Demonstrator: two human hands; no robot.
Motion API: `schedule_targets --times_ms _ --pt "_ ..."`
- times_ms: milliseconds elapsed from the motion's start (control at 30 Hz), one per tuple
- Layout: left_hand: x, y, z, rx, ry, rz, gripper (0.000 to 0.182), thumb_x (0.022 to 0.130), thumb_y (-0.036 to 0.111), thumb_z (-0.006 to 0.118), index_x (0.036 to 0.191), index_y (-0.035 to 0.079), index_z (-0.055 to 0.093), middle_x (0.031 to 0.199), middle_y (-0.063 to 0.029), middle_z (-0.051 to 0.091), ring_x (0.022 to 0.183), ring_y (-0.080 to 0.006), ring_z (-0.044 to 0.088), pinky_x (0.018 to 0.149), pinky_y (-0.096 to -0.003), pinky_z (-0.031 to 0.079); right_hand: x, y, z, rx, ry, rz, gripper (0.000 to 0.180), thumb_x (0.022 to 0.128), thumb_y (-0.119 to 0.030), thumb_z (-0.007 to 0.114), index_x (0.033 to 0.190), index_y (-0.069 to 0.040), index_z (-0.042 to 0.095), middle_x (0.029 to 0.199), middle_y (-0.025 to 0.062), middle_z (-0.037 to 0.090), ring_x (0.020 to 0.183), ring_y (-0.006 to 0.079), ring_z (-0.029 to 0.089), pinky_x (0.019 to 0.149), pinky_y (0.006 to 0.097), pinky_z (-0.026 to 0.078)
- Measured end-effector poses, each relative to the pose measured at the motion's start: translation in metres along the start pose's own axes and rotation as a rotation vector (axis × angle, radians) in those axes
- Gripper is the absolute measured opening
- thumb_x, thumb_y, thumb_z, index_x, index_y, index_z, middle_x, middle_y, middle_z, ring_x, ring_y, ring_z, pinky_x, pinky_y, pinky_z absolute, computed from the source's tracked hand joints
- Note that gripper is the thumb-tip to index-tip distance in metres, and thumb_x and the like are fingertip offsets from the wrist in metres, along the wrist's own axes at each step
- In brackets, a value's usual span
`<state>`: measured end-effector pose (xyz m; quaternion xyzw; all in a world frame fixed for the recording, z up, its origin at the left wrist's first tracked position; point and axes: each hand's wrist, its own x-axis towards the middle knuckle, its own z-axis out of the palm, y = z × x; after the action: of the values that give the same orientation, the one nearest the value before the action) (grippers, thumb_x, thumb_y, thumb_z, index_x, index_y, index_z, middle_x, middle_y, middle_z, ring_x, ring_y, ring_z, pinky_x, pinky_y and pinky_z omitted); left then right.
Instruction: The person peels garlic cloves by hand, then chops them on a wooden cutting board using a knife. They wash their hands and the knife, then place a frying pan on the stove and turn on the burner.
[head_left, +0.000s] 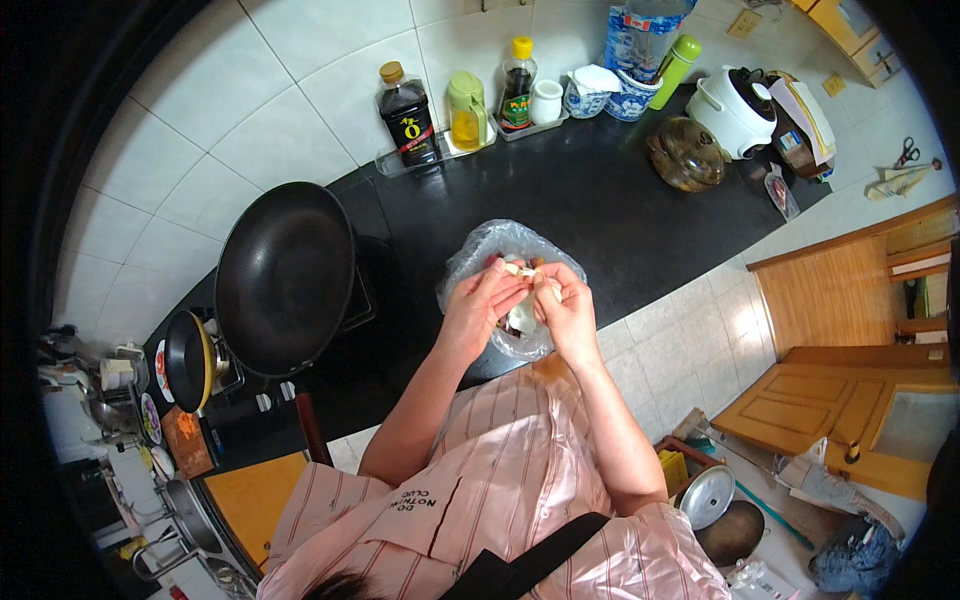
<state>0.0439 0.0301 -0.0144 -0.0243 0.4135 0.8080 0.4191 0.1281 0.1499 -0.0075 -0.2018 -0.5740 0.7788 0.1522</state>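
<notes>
Over a clear plastic bag (471, 253) that lines a container on the black counter, both my hands are raised close together. My left hand (474, 311) pinches a small pale piece that looks like a garlic clove (512, 268) between thumb and fingertips. My right hand (568, 311) grips another pale piece (556, 288) in its curled fingers, and its thumb and forefinger meet at a whitish bit of skin or clove (527, 273). Below them, the bag holds scraps, some reddish and some white (520, 319). My fingers hide part of what lies inside.
A large black wok (285, 277) stands on the stove at left, with a smaller frying pan (187, 361) beyond. Bottles, including dark sauce (409, 124) and an oil jug (468, 112), line the wall. A glass pot (686, 154) and a white rice cooker (731, 112) stand at right.
</notes>
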Motion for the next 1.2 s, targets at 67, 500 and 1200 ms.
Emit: schedule_targets --times_ms 67,500,1200 --pt "-0.001 0.001 0.001 0.069 0.025 0.007 0.035 0.101 0.030 0.055 0.113 -0.001 0.062 0.112 -0.0148 0.067 0.103 -0.0211 0.067 0.094 -0.0336 0.053 0.000 -0.001 0.001 -0.051 0.014 -0.009 0.014 0.101 -0.015 0.053 0.096 -0.003 0.058 0.062 -0.0071 0.045 0.052 0.0014 0.036 0.048 0.0204 0.028" --pt "0.003 -0.003 -0.004 0.203 0.066 0.041 0.031 0.100 0.033 0.056 0.102 0.003 0.064 0.088 -0.0037 0.066 0.073 -0.0107 0.063 0.070 -0.0251 0.053 -0.001 -0.008 -0.003 -0.144 0.074 0.002 0.019 0.100 -0.019 0.056 0.095 -0.002 0.062 0.069 -0.0053 0.054 0.060 0.0014 0.044 0.052 0.0202 0.035" --pt "-0.004 0.014 -0.007 0.219 0.068 0.084 0.031 0.104 0.032 0.049 0.102 0.003 0.060 0.084 -0.0025 0.059 0.069 -0.0127 0.061 0.068 -0.0270 0.052 0.004 -0.026 -0.013 -0.827 0.041 -0.076 0.015 0.092 -0.014 0.064 0.086 0.000 0.061 0.071 0.0195 0.064 0.068 0.0336 0.067 0.065 0.0372 0.051"
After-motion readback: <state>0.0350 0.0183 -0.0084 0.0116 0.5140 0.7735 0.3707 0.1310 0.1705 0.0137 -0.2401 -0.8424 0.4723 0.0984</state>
